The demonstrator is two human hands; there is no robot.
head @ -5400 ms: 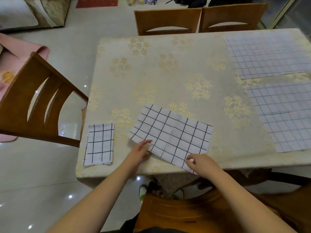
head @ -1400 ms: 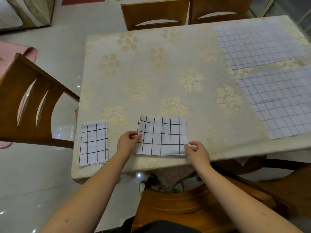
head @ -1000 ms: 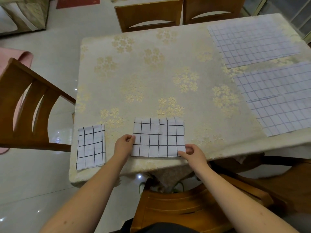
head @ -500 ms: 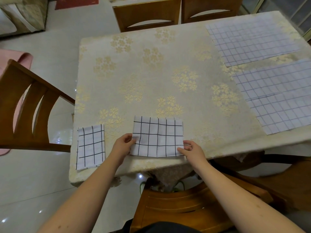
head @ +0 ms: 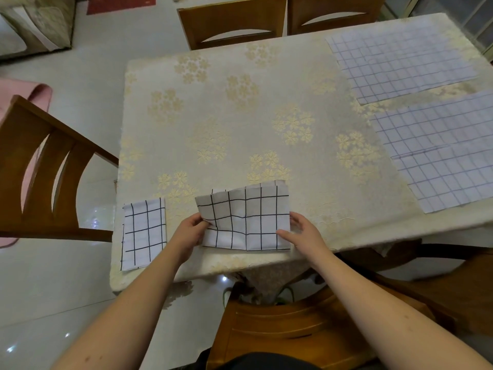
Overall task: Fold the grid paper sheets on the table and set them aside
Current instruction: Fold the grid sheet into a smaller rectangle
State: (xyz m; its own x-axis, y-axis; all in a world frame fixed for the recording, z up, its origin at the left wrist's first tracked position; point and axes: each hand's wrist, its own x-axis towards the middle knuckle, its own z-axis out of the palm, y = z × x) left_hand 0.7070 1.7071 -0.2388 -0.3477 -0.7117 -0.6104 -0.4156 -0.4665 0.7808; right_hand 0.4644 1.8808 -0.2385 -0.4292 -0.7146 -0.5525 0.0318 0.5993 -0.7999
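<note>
A half-folded grid paper sheet (head: pixel 245 220) with bold black lines lies near the table's front edge. My left hand (head: pixel 190 232) grips its left edge and lifts that side, so the top layer bulges. My right hand (head: pixel 301 232) pinches the right edge, thumb on top. A smaller folded grid sheet (head: pixel 144 233) lies flat at the front left corner. Two large unfolded grid sheets with faint lines lie on the right, one at the far corner (head: pixel 400 57) and one nearer (head: pixel 442 150).
The table (head: pixel 240 116) carries a cream cloth with gold flowers. Wooden chairs stand at the left (head: pixel 45 166), at the far side (head: pixel 234 22) and right below me (head: pixel 293 324). Glossy floor tiles lie to the left.
The sheet went from unfolded and skewed to folded in half and squared to the table edge. In the last half second my left hand has lifted its left side off the cloth.
</note>
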